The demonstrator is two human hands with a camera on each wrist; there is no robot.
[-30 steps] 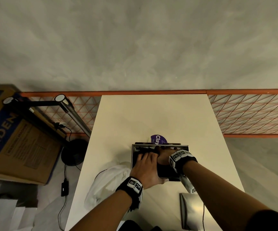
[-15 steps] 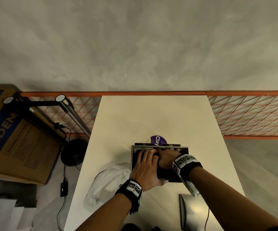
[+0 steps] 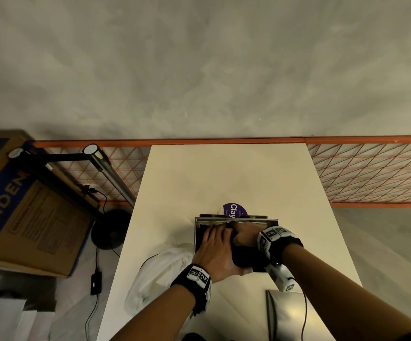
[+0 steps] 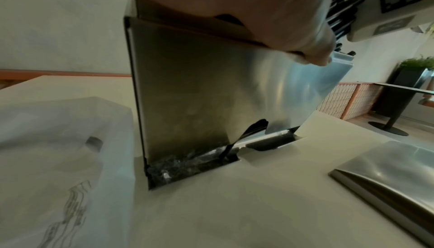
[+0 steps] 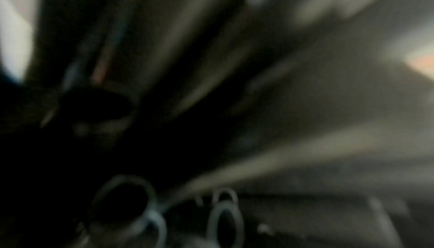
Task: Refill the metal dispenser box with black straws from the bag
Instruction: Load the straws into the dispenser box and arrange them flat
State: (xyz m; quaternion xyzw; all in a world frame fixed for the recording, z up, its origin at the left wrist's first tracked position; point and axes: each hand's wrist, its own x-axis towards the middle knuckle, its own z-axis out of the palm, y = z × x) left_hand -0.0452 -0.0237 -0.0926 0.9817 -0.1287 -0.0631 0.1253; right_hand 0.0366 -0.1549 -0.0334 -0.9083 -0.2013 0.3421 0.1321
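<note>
The metal dispenser box [image 3: 236,220] stands open-topped in the middle of the table; its steel side [image 4: 199,88] fills the left wrist view. My left hand [image 3: 215,244] lies flat across its top, fingers straight on the black straws [image 3: 246,258]. My right hand [image 3: 246,236] reaches into the box beside it, gripping the straw bundle, which runs back under the wrist. The right fingers are hidden. Straw ends [image 5: 223,215] show blurred in the right wrist view. More straws lie in the bottom slot [image 4: 187,164]. The white bag [image 3: 157,274] lies left of the box.
The box's metal lid [image 3: 290,316] lies on the table [image 3: 224,173] near the front right. A purple sticker [image 3: 234,209] sits behind the box. Left of the table are a lamp [image 3: 101,163] and a cardboard box [image 3: 22,217]; an orange mesh rail [image 3: 371,173] runs behind.
My right wrist has shifted slightly right and further over the box. My left hand has slid a little forward, its fingers now spread over the straws.
</note>
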